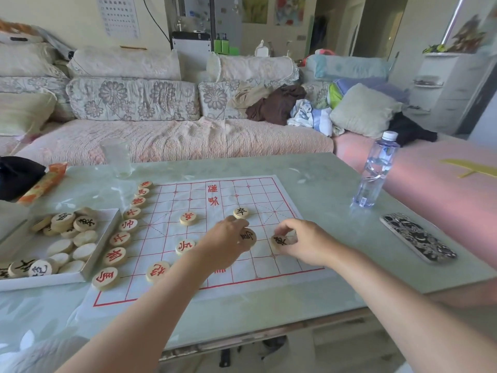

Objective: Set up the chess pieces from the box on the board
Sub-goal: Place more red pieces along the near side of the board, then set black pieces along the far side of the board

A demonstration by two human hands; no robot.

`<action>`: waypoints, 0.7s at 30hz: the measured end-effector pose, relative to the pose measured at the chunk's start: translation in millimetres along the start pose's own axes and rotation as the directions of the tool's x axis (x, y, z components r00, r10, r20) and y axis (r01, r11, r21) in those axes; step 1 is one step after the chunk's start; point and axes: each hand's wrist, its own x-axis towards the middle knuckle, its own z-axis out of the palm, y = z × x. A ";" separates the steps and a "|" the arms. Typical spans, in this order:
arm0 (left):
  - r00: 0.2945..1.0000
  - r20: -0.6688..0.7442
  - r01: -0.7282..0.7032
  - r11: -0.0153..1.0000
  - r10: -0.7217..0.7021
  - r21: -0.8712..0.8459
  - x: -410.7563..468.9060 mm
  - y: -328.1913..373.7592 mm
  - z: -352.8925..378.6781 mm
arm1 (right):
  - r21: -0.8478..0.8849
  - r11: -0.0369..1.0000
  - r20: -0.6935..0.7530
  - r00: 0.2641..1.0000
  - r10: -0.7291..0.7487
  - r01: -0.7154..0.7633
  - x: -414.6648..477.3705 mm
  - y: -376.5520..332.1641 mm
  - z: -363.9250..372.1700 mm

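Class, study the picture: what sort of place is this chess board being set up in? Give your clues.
Probably a home living room: a long sofa with floral cushions stands behind the table, clothes are heaped on the sofa, and a water bottle and phone sit on the table.

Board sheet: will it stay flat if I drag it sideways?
Probably floppy: the board shows creases like thin cloth or paper. It could bunch or slide on the glossy table, though the row of red pieces likely pins its left edge.

Red 漢界 on board [172, 200], red 帅 on edge piece [128, 225], black 卒 on far piece [240, 212]
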 end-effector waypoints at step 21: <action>0.994 0.102 0.083 0.894 -0.042 -0.440 0.1 61.5 40.6 | -0.142 0.980 0.047 0.988 0.149 -0.141 -49.2 41.6 -45.8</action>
